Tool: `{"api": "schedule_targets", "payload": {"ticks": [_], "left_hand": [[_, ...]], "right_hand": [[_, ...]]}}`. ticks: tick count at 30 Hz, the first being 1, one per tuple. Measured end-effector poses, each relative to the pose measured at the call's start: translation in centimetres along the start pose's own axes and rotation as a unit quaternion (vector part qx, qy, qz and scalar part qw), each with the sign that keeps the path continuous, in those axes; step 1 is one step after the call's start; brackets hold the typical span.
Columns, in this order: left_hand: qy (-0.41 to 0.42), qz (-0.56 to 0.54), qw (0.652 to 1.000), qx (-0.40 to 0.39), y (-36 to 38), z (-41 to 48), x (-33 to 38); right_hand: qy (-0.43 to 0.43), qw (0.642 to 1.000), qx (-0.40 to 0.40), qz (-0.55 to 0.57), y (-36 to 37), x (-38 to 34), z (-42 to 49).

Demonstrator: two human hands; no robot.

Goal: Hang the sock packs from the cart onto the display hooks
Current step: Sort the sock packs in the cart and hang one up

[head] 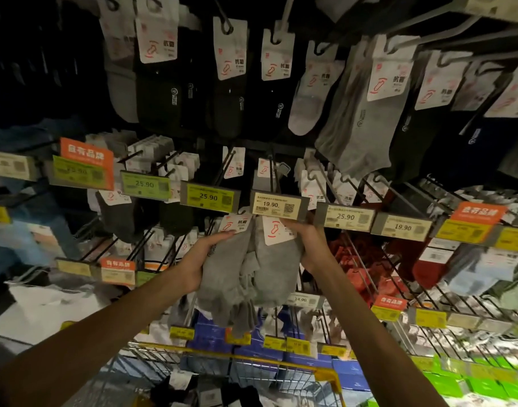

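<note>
Grey sock packs (260, 268) bunched mid-frame under the 19.90 price tag (276, 204), left hand (203, 259) and right hand (312, 245) both gripping them: risk is the tag hiding the display hook (273, 174) tip, header holes missing, packs dropping toward the cart (325, 376).

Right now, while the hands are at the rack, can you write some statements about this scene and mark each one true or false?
1. Both the left hand and the right hand hold grey sock packs. True.
2. The price tag just above the hands reads 25.90. False: it reads 19.90.
3. The cart below has a yellow rim. True.
4. The red socks are left of the hands. False: they are to the right.
</note>
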State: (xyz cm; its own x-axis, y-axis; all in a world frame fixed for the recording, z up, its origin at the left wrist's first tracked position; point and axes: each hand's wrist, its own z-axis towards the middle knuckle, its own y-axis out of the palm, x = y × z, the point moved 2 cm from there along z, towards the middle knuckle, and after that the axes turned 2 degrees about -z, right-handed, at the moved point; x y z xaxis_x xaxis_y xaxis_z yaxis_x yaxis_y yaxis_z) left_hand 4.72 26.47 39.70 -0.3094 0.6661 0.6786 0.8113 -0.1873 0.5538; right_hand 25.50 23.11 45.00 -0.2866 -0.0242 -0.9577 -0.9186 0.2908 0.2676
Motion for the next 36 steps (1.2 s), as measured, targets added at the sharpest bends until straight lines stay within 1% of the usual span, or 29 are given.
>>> {"api": "schedule_targets", "payload": {"ticks": [3,9,13,18,21,26,30,34,36], "left_hand": [[0.001,-0.013,1.000,-0.011,-0.3,0.3,0.2],[0.006,-0.004,1.000,0.006,-0.6,0.5,0.8],[0.023,0.008,1.000,0.002,-0.4,0.7,1.1],[0.035,0.027,0.999,0.012,-0.2,0.7,1.7],[0.029,0.034,0.999,0.012,-0.2,0.8,1.6],[0.025,0.036,0.999,0.009,0.1,0.6,1.4],[0.018,0.030,0.999,-0.010,0.5,0.2,1.4],[0.012,0.039,0.999,-0.004,0.3,0.0,1.3],[0.018,0.038,0.999,-0.004,0.2,-0.1,1.4]], "right_hand": [[-0.001,1.000,0.025,-0.008,0.3,0.3,0.1],[-0.005,0.996,0.075,-0.037,1.1,0.2,0.6],[-0.015,0.994,0.097,-0.040,1.3,0.4,0.8],[-0.040,0.994,0.085,-0.053,1.5,0.0,0.4],[-0.054,0.993,0.079,-0.061,1.2,0.0,0.3],[-0.038,0.996,0.070,-0.045,0.9,0.1,-0.1],[-0.005,0.999,0.049,-0.023,0.7,0.1,-0.4],[-0.014,0.999,0.036,-0.025,1.2,-0.2,-0.5],[-0.027,0.999,0.044,-0.016,1.4,-0.2,-0.7]]}}
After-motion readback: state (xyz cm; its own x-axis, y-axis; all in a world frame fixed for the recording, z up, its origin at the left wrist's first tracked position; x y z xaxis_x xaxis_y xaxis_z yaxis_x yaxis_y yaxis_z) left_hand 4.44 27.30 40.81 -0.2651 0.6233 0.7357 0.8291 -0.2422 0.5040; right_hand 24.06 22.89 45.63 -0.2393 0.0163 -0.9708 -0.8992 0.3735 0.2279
